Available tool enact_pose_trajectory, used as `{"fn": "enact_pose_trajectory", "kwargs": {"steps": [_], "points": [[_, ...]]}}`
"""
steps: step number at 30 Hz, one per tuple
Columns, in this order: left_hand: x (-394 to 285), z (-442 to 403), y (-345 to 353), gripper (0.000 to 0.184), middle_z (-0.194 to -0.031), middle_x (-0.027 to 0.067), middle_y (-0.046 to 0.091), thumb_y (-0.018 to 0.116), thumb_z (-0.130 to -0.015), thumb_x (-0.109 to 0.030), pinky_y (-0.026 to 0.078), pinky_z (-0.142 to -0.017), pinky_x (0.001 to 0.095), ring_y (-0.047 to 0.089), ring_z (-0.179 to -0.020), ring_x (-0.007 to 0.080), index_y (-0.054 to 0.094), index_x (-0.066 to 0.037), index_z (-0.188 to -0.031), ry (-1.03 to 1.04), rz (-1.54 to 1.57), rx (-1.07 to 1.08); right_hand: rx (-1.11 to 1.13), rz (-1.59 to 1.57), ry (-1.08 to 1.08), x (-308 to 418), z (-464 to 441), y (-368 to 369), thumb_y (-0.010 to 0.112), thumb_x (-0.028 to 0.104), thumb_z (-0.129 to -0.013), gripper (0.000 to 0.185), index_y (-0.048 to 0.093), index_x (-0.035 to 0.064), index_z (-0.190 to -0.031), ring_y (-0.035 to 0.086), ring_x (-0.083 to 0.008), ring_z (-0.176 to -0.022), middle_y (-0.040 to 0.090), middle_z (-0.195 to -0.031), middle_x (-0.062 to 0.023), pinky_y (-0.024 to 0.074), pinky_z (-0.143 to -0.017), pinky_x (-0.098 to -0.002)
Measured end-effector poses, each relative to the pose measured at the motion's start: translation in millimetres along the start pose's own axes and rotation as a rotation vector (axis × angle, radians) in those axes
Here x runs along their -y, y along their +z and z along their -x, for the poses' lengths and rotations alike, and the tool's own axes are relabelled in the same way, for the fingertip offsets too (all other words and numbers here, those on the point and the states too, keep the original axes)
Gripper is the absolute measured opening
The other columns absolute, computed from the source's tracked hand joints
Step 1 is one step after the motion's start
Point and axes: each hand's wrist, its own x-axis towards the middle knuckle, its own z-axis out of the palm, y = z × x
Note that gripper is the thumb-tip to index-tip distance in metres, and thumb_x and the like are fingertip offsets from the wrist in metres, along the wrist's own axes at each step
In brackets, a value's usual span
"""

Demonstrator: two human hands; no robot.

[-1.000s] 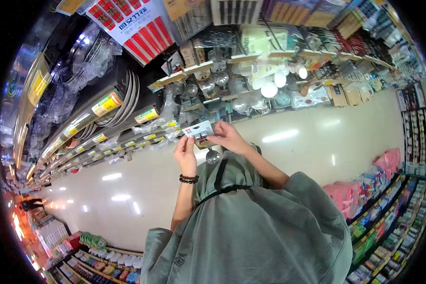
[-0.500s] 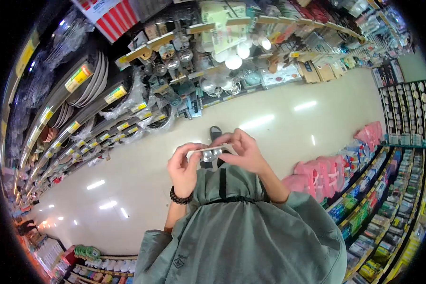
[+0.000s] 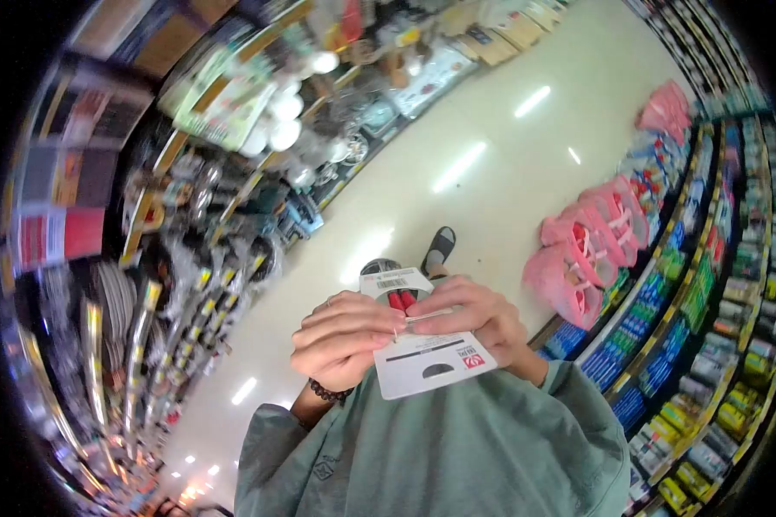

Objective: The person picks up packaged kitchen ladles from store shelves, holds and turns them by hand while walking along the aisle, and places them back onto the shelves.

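Observation:
A white cardboard package (image 3: 422,372) with a red logo and an oval hang hole is held low in front of the green garment. My left hand (image 3: 345,336), with a dark bead bracelet at the wrist, is closed on its left side. My right hand (image 3: 470,317) grips the right side, its fingertips close to those of the left. Above the fingers, a second card part (image 3: 394,282) with a barcode shows, and two red pieces (image 3: 401,299) lie between the card parts. A round metal end sticks out beyond the barcode part.
Shelves with kitchen utensils (image 3: 284,129) run along the left and top. Pink bags (image 3: 578,258) stand beside curved shelves of packaged goods (image 3: 672,319) at the right. My sandalled foot (image 3: 440,246) is on the pale floor (image 3: 483,198).
The view has turned, and the shelves have swung down to the left. The package is now closer and flipped, with its printed back showing. Both hands have stayed on it.

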Motion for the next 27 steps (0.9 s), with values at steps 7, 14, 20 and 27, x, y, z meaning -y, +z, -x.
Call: {"fn": "enact_pose_trajectory", "kwargs": {"steps": [7, 14, 20, 27], "points": [[55.3, -88.8, 145.3, 0.015, -0.082, 0.0182, 0.069, 0.064, -0.075, 0.010, 0.053, -0.070, 0.0385, 0.068, -0.078, 0.0301, 0.065, 0.006, -0.089, -0.230, 0.034, 0.143, -0.331, 0.028, -0.109, -9.8, 45.9, -141.2, 0.065, -0.006, -0.077, 0.038, 0.031, 0.0089, -0.071, 0.060, -0.0332, -0.107, 0.066, -0.113, -0.0177, 0.0482, -0.081, -0.0393], [124.3, -137.4, 270.7, 0.020, -0.099, 0.0167, 0.064, 0.060, -0.089, -0.001, 0.049, -0.079, 0.0301, 0.062, -0.091, 0.0225, 0.061, 0.010, -0.105, -0.512, 0.228, 0.288, -0.757, -0.007, -0.018, -21.4, 94.0, -247.6, 0.064, -0.009, -0.079, 0.038, 0.030, 0.0081, -0.077, 0.056, -0.0177, -0.089, 0.064, -0.112, -0.0181, 0.0432, -0.070, -0.0279], [186.0, -182.0, 352.8, 0.028, -0.100, 0.0152, 0.066, 0.065, -0.091, -0.014, 0.049, -0.086, 0.0317, 0.063, -0.094, 0.0214, 0.058, 0.007, -0.108, -0.644, 0.299, 0.448, -1.007, -0.015, 0.061, -28.9, 120.3, -324.0, 0.065, -0.007, -0.081, 0.037, 0.031, 0.0082, -0.077, 0.054, -0.0153, -0.091, 0.063, -0.110, -0.0153, 0.0430, -0.073, -0.0276], [280.6, -261.5, 462.8, 0.027, -0.101, 0.0138, 0.064, 0.065, -0.090, -0.014, 0.048, -0.083, 0.0299, 0.061, -0.094, 0.0202, 0.061, 0.008, -0.106, -0.711, 0.401, 0.620, -1.147, 0.034, 0.131, -61.3, 125.1, -453.6, 0.065, -0.008, -0.082, 0.040, 0.029, 0.0085, -0.077, 0.050, -0.0123, -0.091, 0.062, -0.107, -0.0118, 0.0423, -0.079, -0.0276]]}}
